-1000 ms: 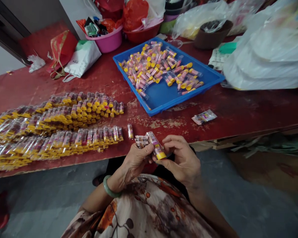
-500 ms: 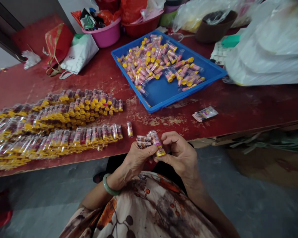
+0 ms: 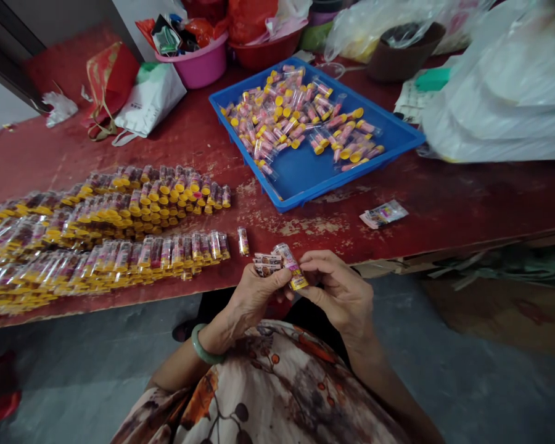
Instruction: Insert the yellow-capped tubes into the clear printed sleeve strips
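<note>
My left hand (image 3: 258,291), with a green bangle at its wrist, is closed on a small clear tube (image 3: 290,264) with a yellow cap and a printed wrapper. Its thumb presses the tube, and several small printed labels (image 3: 267,264) stick out between the same fingers. My right hand (image 3: 340,288) is closed at the tube's right side, thumb by the yellow cap and index finger along the wrapper. Both hands are at the table's near edge, above my lap. A single wrapped tube (image 3: 243,241) stands on the table just beyond my left hand.
Stacked rows of wrapped tubes (image 3: 120,259) cover the left of the red table (image 3: 314,231). A blue tray (image 3: 300,176) holds many loose pink tubes with yellow caps. A small label packet (image 3: 383,214) lies at right, near a large white plastic bag (image 3: 499,117). Behind stands a pink basin (image 3: 203,65).
My right hand has shifted slightly, its fingers now closer against the tube's wrapper. The tube has turned or tilted a little in my left hand. The view has moved slightly.
</note>
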A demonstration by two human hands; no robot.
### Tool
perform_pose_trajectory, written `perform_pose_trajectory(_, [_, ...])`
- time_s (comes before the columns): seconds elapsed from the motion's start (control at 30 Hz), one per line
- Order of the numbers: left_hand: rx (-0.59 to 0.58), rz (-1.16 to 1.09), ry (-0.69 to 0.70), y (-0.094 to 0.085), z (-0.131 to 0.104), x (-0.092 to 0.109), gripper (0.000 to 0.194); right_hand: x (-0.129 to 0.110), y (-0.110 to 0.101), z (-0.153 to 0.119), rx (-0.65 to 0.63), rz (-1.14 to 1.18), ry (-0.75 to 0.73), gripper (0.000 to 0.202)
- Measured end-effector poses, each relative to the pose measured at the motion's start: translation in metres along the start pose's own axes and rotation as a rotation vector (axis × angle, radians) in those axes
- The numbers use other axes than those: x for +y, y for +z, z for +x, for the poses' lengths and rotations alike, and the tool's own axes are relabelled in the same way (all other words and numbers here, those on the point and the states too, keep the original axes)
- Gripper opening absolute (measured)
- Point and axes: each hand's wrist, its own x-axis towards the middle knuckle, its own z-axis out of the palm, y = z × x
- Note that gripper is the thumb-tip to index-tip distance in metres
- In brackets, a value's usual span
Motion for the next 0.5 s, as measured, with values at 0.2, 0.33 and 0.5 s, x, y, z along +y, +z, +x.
perform_pose_trajectory(0.2, [0.043,-0.031,0.021,0.001,-0.001,0.000,0.038,-0.006,0.005,-0.004,0.114,-0.051,-0.094,0.025])
perform_pose_trajectory(0.33, [0.080,-0.090,0.034,0.002,-0.002,0.001,0.034,-0.006,0.008,-0.009,0.105,0.086,-0.005,0.028])
perform_pose_trajectory(0.5, [0.075,-0.111,0.042,0.003,-0.005,0.000,0.033,-0.004,0.009,-0.010,0.115,0.112,0.009,0.026])
